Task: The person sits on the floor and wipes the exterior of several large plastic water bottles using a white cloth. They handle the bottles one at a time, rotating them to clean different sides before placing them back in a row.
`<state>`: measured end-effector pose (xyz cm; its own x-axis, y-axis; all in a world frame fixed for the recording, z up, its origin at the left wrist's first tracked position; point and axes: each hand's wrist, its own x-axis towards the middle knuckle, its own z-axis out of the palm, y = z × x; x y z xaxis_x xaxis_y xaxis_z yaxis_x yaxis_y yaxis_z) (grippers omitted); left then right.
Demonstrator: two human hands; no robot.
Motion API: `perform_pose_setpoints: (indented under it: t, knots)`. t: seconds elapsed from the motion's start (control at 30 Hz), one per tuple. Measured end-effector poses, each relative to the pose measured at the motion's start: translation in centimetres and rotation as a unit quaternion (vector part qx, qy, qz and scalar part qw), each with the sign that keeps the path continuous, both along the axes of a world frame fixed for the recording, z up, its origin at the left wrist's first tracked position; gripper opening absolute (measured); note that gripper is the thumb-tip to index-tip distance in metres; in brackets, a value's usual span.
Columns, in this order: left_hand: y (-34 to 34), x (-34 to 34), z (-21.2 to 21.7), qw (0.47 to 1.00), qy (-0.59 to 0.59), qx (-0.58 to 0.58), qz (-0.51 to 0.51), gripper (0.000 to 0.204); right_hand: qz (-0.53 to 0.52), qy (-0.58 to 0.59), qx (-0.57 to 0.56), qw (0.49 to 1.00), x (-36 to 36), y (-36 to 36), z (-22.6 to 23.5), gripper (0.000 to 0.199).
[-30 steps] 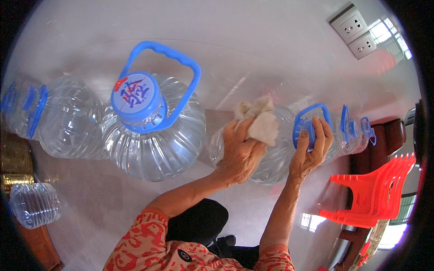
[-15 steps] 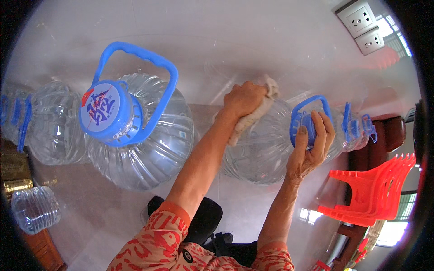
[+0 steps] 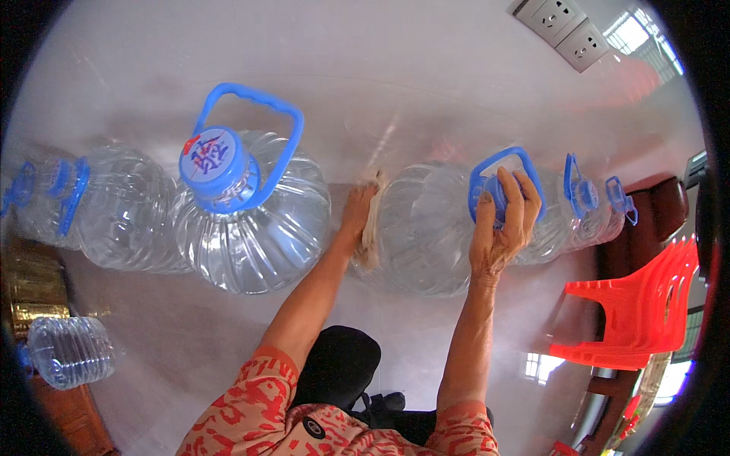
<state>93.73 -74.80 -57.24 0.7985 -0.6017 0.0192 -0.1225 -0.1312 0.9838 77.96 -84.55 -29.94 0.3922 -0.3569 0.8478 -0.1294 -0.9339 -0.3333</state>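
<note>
A row of large clear plastic water jugs with blue caps and handles stands against a pale wall. My right hand (image 3: 502, 224) grips the blue handle and cap of one jug (image 3: 426, 235). My left hand (image 3: 359, 216) presses a beige cloth (image 3: 371, 228) against that jug's left side, low down between it and the neighbouring big jug (image 3: 247, 220). The neighbouring jug's blue cap (image 3: 215, 166) faces me.
Another jug (image 3: 99, 209) stands at the far left and two more blue-handled ones (image 3: 589, 205) to the right. A small clear bottle (image 3: 68, 351) lies lower left by a wooden piece. Stacked red plastic chairs (image 3: 639, 311) stand at right. Wall sockets (image 3: 566, 26) are upper right.
My left hand has slid the cloth from the top of the jug down around its left side. The right hand stays on the handle. The view has drifted right.
</note>
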Motion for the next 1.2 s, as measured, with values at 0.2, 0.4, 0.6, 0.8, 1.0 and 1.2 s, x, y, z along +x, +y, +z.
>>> perform_pose_setpoints:
  t: [0.2,0.4,0.6,0.8,1.0,1.2]
  knots:
    - [2.4,-11.3,4.4,0.981,0.141,-0.065,0.115,0.044,-0.019,0.002,-0.016,1.0,-1.1,-1.2,-0.6,0.033]
    - [3.2,-14.1,12.6,0.981,-0.09,-0.089,0.149,0.044,-0.025,0.004,-0.006,1.0,-1.3,-1.3,-0.5,0.033]
    - [2.2,-12.8,16.6,0.922,-0.35,-0.131,0.106,0.035,-0.025,0.006,-0.011,1.0,-1.0,-1.4,-0.4,0.033]
    - [1.9,-11.8,16.4,0.863,-0.487,-0.09,0.1,0.037,-0.031,0.023,-0.015,0.999,-0.7,-1.1,0.0,0.034]
    - [1.7,-11.9,5.6,0.961,-0.17,-0.215,0.046,0.042,-0.03,0.012,-0.011,0.999,-0.5,-0.9,0.0,0.034]
    - [4.7,-13.2,-1.9,0.985,-0.165,-0.045,0.0,0.031,-0.035,0.008,-0.02,0.999,-0.5,-1.0,0.3,0.033]
